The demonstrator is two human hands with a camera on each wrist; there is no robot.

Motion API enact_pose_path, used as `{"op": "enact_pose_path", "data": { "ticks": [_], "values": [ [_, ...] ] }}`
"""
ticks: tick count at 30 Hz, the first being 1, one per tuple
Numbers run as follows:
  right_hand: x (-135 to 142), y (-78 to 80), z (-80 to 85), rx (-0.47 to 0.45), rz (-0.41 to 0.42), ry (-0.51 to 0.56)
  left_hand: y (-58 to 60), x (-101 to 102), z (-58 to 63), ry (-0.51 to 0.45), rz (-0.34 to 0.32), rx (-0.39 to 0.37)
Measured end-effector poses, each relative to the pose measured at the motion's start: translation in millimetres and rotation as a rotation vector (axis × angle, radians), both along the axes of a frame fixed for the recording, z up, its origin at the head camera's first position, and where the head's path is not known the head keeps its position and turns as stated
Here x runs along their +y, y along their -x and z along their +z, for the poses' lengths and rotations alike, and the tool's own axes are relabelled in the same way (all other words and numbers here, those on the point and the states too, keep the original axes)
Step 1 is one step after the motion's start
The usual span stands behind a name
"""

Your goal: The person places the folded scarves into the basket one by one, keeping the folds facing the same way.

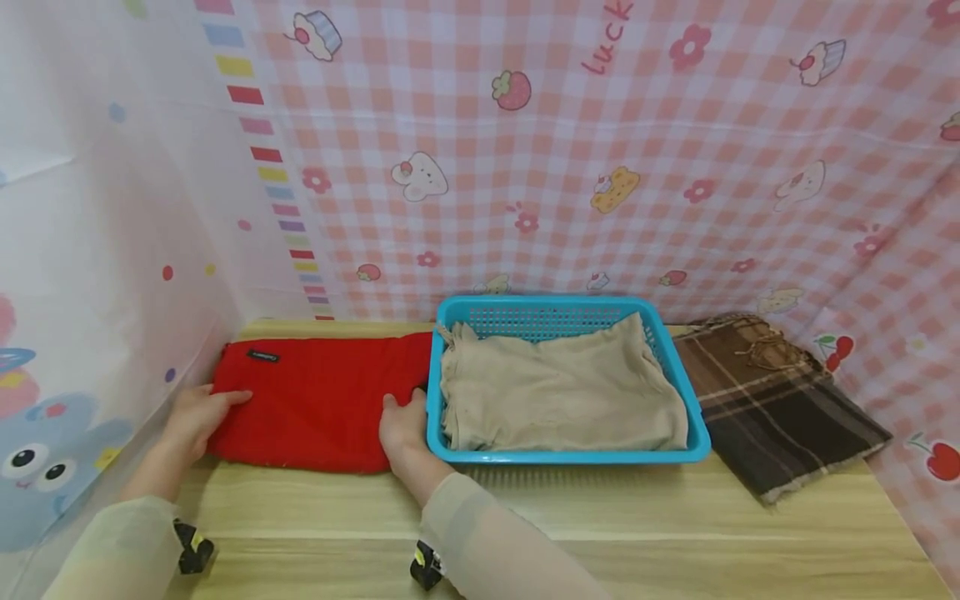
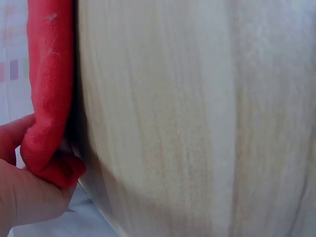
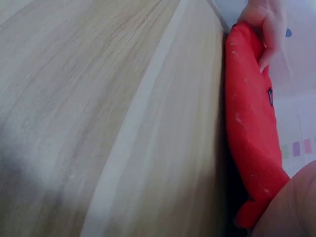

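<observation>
Tabletop [image 1: 337,521] of pale wood grain runs beneath the blue basket [image 1: 570,457]; pink-checked cloth [image 1: 465,117] hangs behind it. Left of the basket lies folded red fabric [image 1: 307,408]: my left hand [image 1: 193,419] pinches its far end, my right hand [image 1: 406,432] grips the end beside the basket, both nearly closed.

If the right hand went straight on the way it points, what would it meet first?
First the red cloth the right hand grips; beyond it, probably the patterned backdrop, though depth is unclear.
</observation>
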State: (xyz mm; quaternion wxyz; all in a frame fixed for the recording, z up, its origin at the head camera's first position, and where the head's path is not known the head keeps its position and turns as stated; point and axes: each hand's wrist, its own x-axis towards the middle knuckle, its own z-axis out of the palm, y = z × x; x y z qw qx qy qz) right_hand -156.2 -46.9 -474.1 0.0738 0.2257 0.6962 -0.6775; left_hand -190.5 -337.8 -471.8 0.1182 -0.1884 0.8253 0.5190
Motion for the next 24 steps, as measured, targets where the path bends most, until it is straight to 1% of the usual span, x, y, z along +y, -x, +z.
{"op": "enact_pose_path", "data": {
  "ticks": [2, 5, 9, 12, 16, 19, 23, 24],
  "values": [
    [-1.4, -1.5, 4.5, 0.015, 0.003, -0.014, -0.9, 0.8, 3.3, -0.038, -0.006, -0.003],
    [-4.3, -3.8, 13.9, 0.034, 0.005, -0.038, -1.1, 2.6, 9.6, -0.043, -0.019, -0.002],
    [-6.8, -6.0, 28.0, 0.057, 0.031, -0.093, -0.3, 7.2, 16.7, -0.074, -0.007, 0.004],
    [-6.1, -5.2, 40.3, 0.1, 0.081, -0.115, 1.8, 10.1, 23.2, -0.12, 0.014, 0.012],
    [-3.7, -0.9, 59.4, 0.153, 0.151, -0.136, 2.9, 9.3, 31.7, -0.11, 0.022, 0.033],
    [-1.9, 1.9, 72.9, 0.172, 0.186, -0.148, 1.6, 6.7, 36.3, -0.123, 0.048, 0.052],
    [2.8, 4.0, 89.2, 0.193, 0.223, -0.17, -0.3, 5.1, 44.3, -0.28, 0.093, 0.046],
    [4.4, 4.2, 93.0, 0.199, 0.235, -0.175, -1.0, 5.1, 46.8, -0.314, 0.094, 0.042]
  ]
}}
